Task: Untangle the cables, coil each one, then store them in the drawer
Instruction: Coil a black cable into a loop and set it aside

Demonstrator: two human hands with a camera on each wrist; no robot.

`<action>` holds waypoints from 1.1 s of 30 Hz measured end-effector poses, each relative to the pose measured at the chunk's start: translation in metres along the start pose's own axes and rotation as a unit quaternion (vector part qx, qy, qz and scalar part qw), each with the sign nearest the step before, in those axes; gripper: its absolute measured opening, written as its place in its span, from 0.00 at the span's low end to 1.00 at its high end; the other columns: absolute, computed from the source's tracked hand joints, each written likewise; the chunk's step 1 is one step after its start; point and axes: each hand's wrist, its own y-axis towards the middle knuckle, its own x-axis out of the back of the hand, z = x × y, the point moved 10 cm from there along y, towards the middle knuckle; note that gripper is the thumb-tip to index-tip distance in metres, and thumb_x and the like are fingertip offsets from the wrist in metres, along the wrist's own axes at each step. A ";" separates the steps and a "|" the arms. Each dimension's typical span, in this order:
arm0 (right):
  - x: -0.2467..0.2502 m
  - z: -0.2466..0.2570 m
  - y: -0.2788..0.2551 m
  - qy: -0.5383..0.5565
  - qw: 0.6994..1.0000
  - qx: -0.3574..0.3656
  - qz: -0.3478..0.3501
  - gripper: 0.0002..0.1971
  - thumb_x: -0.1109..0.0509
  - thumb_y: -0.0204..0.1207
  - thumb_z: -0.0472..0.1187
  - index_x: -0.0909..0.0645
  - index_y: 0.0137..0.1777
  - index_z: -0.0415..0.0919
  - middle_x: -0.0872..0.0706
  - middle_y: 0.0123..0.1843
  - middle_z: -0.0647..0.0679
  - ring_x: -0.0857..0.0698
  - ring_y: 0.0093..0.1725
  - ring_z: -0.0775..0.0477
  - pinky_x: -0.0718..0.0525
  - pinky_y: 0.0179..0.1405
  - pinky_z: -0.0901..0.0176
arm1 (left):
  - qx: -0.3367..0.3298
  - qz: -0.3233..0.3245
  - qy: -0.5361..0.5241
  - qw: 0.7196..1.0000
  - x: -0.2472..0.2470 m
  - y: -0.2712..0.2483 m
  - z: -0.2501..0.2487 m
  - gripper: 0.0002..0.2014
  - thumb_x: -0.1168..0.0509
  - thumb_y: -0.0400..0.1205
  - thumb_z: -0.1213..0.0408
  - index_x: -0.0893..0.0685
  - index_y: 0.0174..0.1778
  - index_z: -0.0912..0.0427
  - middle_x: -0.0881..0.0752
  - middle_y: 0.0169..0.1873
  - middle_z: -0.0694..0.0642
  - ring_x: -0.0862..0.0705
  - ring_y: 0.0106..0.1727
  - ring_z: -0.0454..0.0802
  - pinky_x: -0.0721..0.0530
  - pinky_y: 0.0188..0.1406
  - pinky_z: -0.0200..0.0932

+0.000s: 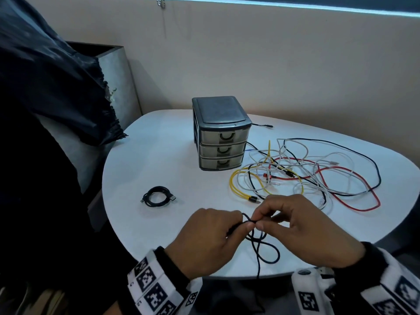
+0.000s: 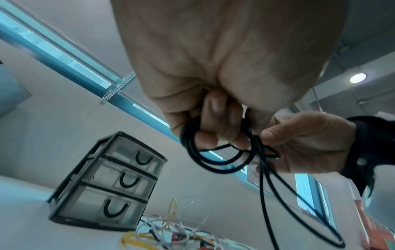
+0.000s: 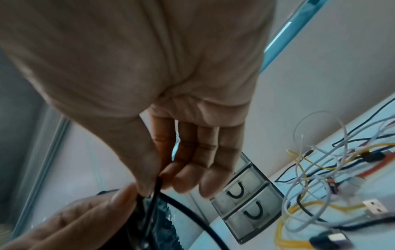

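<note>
Near the table's front edge my left hand point(image 1: 216, 233) grips a partly wound black cable point(image 1: 263, 248); its loops point(image 2: 213, 160) hang round the curled fingers in the left wrist view. My right hand point(image 1: 293, 221) pinches the same cable point(image 3: 156, 187) between thumb and forefinger, right beside the left thumb. The loose end trails off the table edge. A finished black coil point(image 1: 158, 196) lies to the left. A tangle of red, yellow, white and black cables point(image 1: 306, 176) lies at the right. The grey three-drawer unit point(image 1: 221, 135) stands behind, all drawers closed.
The rounded white table point(image 1: 159, 160) stands against a beige wall. A dark fabric-covered object point(image 1: 50, 92) and a grey box stand at the left, beyond the table edge. A thin black cable end point(image 1: 263, 125) lies behind the drawer unit.
</note>
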 end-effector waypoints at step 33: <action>-0.015 0.007 -0.001 0.120 0.991 -0.013 -0.055 0.09 0.27 0.79 0.41 0.17 0.36 0.48 0.10 0.41 0.50 0.13 0.44 0.55 0.17 0.47 0.55 | 0.124 -0.208 0.021 0.970 0.027 -0.011 0.042 0.17 0.29 0.78 0.54 0.31 0.31 0.52 0.30 0.20 0.46 0.31 0.23 0.49 0.30 0.22 0.44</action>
